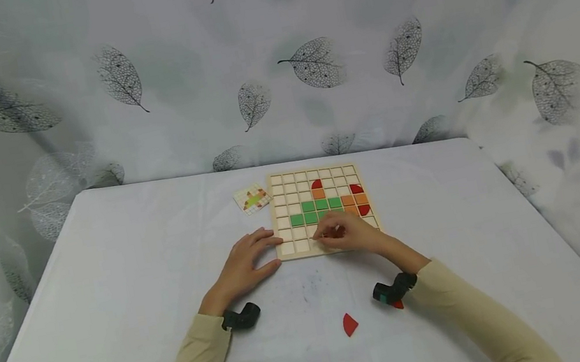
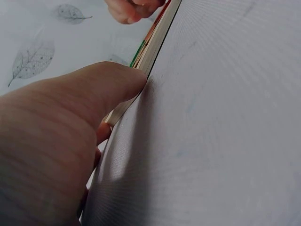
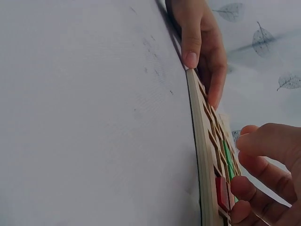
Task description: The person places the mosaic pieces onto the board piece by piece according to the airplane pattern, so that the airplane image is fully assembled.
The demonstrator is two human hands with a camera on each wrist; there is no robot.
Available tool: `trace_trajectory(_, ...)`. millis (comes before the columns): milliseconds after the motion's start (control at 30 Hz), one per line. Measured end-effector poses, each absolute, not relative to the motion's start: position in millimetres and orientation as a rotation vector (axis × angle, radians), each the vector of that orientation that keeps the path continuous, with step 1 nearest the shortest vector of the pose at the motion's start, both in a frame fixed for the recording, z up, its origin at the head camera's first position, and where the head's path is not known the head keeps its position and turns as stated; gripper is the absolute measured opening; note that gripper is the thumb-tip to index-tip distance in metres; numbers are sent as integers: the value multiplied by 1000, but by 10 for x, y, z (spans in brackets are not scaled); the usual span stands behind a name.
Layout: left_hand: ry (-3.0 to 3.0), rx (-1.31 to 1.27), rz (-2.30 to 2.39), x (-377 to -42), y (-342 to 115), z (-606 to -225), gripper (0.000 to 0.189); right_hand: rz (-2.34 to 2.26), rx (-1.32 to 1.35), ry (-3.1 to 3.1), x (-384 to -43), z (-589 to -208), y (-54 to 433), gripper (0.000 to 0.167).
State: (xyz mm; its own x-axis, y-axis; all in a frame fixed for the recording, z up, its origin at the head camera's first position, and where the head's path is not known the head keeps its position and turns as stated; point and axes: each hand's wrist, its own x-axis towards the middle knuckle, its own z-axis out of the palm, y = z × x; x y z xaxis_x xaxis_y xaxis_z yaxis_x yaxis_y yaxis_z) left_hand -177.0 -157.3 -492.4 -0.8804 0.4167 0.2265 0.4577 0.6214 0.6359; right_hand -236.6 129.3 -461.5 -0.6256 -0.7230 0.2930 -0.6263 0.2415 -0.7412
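A wooden grid board (image 1: 271, 200) lies on the white table. Several green square tiles (image 1: 309, 207) fill cells in its middle, with orange tiles (image 1: 361, 199) and red rounded pieces (image 1: 316, 184) near them. My left hand (image 1: 246, 260) rests at the board's front left corner, fingers extended; its thumb (image 2: 117, 82) touches the front edge. Over the lower middle of the board is my right hand (image 1: 348, 232), fingers bent, thumb and index tips close together. Whether a piece is between those tips is not visible. In the right wrist view, a red piece (image 3: 222, 193) sits close to its lower fingers.
A small pattern card (image 1: 247, 204) lies by the board's upper left side. On the table nearer me is a red quarter-round piece (image 1: 349, 324). Another red piece (image 1: 398, 304) is partly hidden by the right wrist camera. A leaf-printed cloth (image 1: 280, 124) hangs behind the table.
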Motion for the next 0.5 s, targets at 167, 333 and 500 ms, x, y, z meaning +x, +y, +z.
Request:
trace_trajectory(167, -2789, -750, -1115, -1768, -1570, -4924, 40, -1343, -1227, 2389, -2285, -4592, 1372, 12)
trace_trajectory(333, -2792, -757, -1117, -1769, -1571, -4919, 41, -1344, -1137, 2398, -2209, -4573, 1470, 12)
trace_trajectory(500, -2797, -759, -1113, -1772, -1570, -4922, 41, -1308, -1110, 2418, -2102, -4506, 1568, 14)
